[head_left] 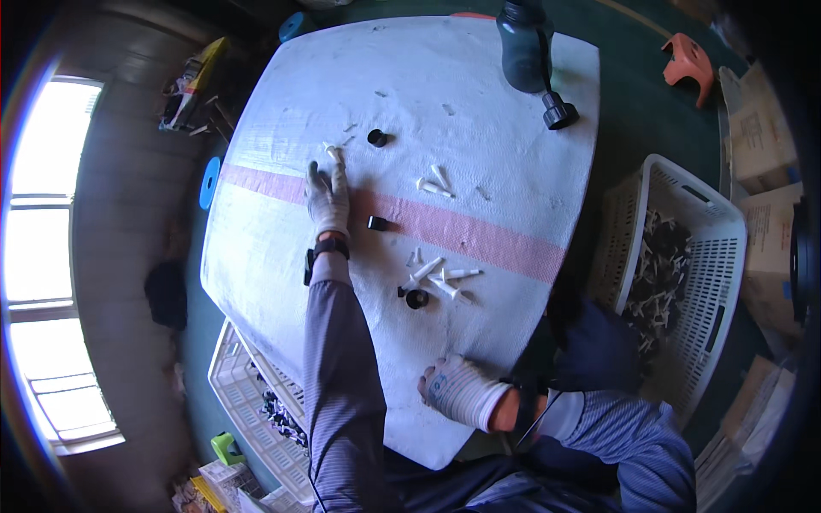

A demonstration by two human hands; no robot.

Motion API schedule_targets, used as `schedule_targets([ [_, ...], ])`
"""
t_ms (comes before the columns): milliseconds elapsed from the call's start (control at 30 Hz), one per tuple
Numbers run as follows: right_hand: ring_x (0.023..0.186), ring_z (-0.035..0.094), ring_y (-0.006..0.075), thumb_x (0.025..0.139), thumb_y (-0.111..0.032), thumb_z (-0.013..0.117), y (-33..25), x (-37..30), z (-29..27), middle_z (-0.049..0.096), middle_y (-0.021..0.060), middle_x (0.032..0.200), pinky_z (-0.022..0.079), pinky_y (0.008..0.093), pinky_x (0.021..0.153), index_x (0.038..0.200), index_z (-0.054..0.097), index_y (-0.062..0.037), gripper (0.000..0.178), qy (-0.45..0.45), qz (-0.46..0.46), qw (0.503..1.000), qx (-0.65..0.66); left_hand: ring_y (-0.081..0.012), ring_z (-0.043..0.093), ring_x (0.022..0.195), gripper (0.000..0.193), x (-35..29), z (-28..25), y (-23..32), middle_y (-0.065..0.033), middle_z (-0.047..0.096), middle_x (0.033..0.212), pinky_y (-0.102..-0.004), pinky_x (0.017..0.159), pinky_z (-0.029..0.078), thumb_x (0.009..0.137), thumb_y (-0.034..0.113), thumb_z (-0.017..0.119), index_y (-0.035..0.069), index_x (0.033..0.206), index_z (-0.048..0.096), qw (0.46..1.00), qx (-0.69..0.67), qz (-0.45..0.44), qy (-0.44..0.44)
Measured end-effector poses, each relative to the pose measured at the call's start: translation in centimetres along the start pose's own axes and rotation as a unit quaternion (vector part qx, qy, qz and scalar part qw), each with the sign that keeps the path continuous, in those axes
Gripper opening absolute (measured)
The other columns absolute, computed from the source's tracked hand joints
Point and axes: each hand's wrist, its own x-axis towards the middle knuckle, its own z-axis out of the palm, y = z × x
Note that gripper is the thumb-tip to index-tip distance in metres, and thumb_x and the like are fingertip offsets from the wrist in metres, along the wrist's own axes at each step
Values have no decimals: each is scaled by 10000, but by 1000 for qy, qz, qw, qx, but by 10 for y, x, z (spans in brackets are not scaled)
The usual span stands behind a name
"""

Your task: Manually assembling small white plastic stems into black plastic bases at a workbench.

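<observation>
My left hand [327, 201], in a pale knit glove, reaches over the white table [282, 111] with its fingers stretched out and apart. Its fingertips meet a small white plastic piece [334, 154]. My right hand [462, 389], gloved too, rests at the near edge with its fingers curled in; whatever may be inside them is hidden. Between the hands lie several white tube-like pieces [445, 285] and a black ring-shaped cap [416, 298]. A black cylindrical piece [377, 223] is just right of my left wrist. Farther off are another black cap [377, 138] and two white pieces [435, 186].
A dark bottle [524, 51] stands at the far right, its black lid [559, 112] hanging beside it. A white basket [731, 248] of white and dark parts is at the right, another basket [224, 368] at the near left. Cartons [765, 128] and an orange stool [688, 68] are beyond.
</observation>
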Motion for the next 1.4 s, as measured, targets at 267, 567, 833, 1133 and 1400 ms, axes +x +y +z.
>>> schedule_targets([
  [267, 874, 631, 242, 916, -286, 539, 16, -6, 1, 643, 81, 914, 497, 382, 773, 1030, 618, -63, 263, -26, -36, 998, 46, -277, 573, 1176, 650, 52, 54, 42, -207, 601, 1271, -348, 1009, 424, 921, 399, 631, -12, 1390, 445, 967, -244, 50, -50],
  [567, 887, 636, 239, 905, -262, 544, 22, -7, -8, 654, 86, 942, 509, 369, 768, 1068, 605, -51, 274, -65, -60, 995, 54, -203, 586, 1105, 390, 37, 55, 75, -97, 623, 1215, -315, 967, 458, 945, 309, 626, 40, 1227, 635, 922, -305, 111, -210],
  [833, 865, 641, 235, 876, -219, 560, 21, -5, -12, 658, 81, 939, 517, 362, 735, 1028, 623, -52, 234, -32, -59, 995, 68, -153, 572, 1089, 364, -27, 20, 92, -51, 631, 1210, -299, 938, 469, 968, 257, 588, 53, 1268, 615, 863, -342, 152, -340],
  [1133, 862, 646, 229, 873, -213, 563, 34, -5, -19, 659, 87, 935, 517, 353, 746, 994, 637, -49, 217, -44, -50, 994, 82, -280, 617, 1100, 479, 19, 24, 117, -198, 645, 1209, -363, 945, 474, 954, 353, 562, 18, 1297, 577, 928, -288, 133, -196],
  [1400, 835, 653, 222, 879, -214, 560, 34, -4, -16, 668, 78, 915, 519, 358, 758, 1010, 626, -71, 204, -12, -41, 996, 80, -360, 559, 1173, 477, 98, 113, 113, -207, 598, 1258, -407, 1001, 436, 932, 403, 582, 38, 1239, 608, 952, -125, 247, -133],
])
